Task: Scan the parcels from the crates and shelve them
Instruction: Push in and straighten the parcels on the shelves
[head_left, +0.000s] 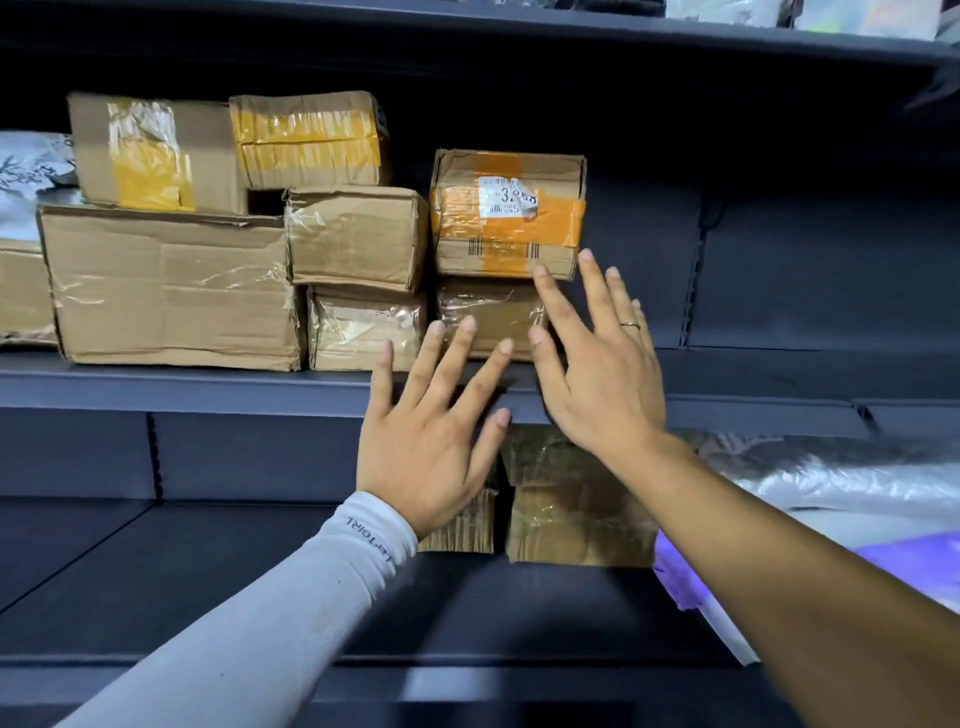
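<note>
Parcels fill the middle shelf (208, 382) of a dark metal rack, where an orange-taped box (506, 213) bearing a white label sits on top of a smaller clear-taped box (488, 317) at the right end of the row. Both hands are raised before this stack with fingers straight and spread, holding nothing: the left hand (431, 441), in a white sleeve, hovers in front of the shelf's front edge, and the right hand (597, 364), wearing a ring, reaches up with fingertips at the orange-taped box's lower right corner. Whether those fingertips actually touch the cardboard cannot be told. The step appears to be settling the top box in place. Done well, it calls for flat palms pressing the box squarely back so it sits flush over the one beneath, label facing out. Pushing only at that corner could twist the box or tip it off its narrower base.
</note>
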